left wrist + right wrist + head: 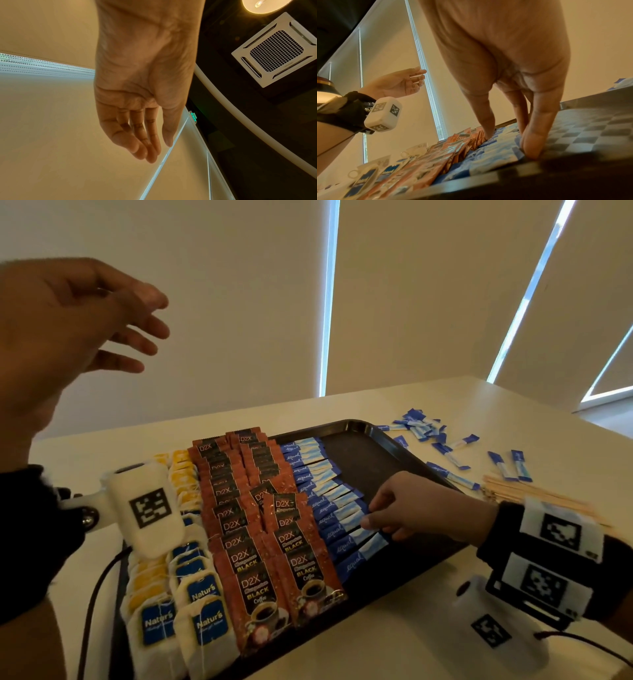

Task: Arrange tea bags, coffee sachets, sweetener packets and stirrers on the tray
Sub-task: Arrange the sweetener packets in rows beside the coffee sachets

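A black tray (370,460) holds columns of tea bags (191,611) at its left, red-brown coffee sachets (260,542) in the middle and a row of blue sweetener packets (325,494) beside them. My right hand (376,525) reaches down onto the near part of that row. In the right wrist view its thumb and fingertips (530,151) rest on either side of the sweetener packets (496,155), fingers fairly straight. My left hand (144,330) hangs raised in the air above the tray's left side, fingers spread and empty (154,152).
Loose sweetener packets (421,428) lie scattered on the white table behind and right of the tray. A bundle of wooden stirrers (534,498) lies right of the tray, just beyond my right wrist. The tray's right half (590,128) is bare.
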`<action>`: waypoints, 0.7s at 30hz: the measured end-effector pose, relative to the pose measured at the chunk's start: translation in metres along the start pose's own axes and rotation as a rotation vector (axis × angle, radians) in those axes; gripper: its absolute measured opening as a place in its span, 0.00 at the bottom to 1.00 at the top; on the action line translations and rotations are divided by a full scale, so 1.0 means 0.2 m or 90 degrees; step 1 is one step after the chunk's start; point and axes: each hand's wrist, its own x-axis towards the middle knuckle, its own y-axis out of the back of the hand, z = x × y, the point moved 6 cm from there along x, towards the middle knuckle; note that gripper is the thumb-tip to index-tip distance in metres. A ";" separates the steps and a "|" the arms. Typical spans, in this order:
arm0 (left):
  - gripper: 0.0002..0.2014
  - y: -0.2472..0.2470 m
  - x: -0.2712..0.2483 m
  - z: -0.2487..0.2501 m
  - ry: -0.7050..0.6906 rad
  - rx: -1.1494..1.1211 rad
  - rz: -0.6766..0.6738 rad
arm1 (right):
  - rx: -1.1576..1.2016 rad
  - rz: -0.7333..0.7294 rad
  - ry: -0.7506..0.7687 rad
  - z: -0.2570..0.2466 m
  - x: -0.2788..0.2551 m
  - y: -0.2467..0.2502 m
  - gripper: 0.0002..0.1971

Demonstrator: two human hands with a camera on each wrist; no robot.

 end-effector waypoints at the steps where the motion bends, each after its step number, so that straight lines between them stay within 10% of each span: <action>1: 0.06 -0.01 -0.01 0.01 -0.003 -0.008 -0.002 | -0.002 0.000 0.002 0.00 0.00 0.00 0.14; 21: 0.29 -0.12 -0.20 0.23 -0.108 0.024 -0.032 | -0.052 0.156 0.058 0.11 0.01 0.41 0.18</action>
